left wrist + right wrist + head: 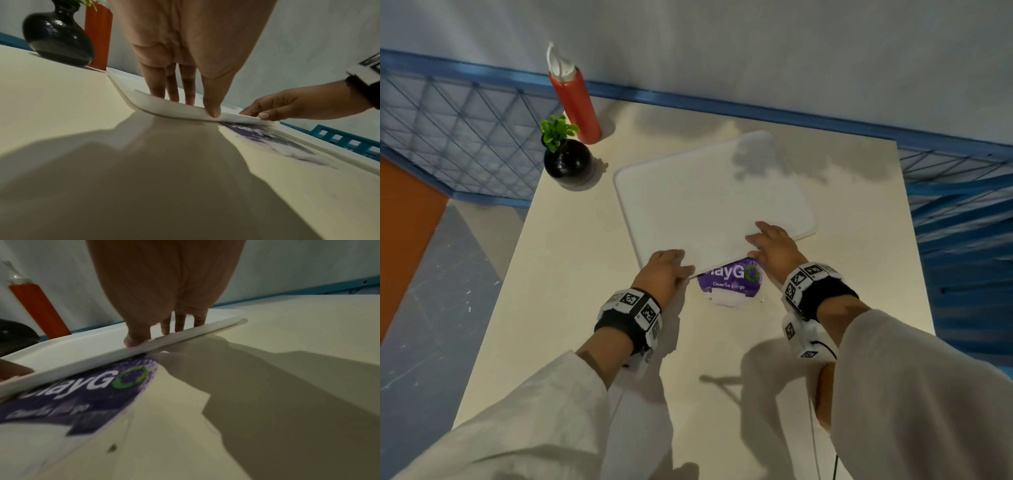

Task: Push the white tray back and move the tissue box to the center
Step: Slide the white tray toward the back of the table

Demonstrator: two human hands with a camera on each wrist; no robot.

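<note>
A flat white tray [709, 198] lies slightly askew on the cream table [585, 257], in the middle toward the back. My left hand [664, 270] rests on the tray's near left corner, fingers straight on top and thumb against the rim [213, 113]. My right hand [770, 243] rests the same way on the near right edge, its thumb [133, 342] pressed on the rim. The tray's near edge [82, 360] covers part of a flat purple "ClayGo" label [732, 281] on the table. No tissue box shows in any view.
A red squeeze bottle [575, 99] and a black vase [566, 159] with a green plant stand at the table's back left, close to the tray's far left corner. A blue rail and wall [756, 113] run behind the table. Blue mesh fencing [458, 130] flanks it.
</note>
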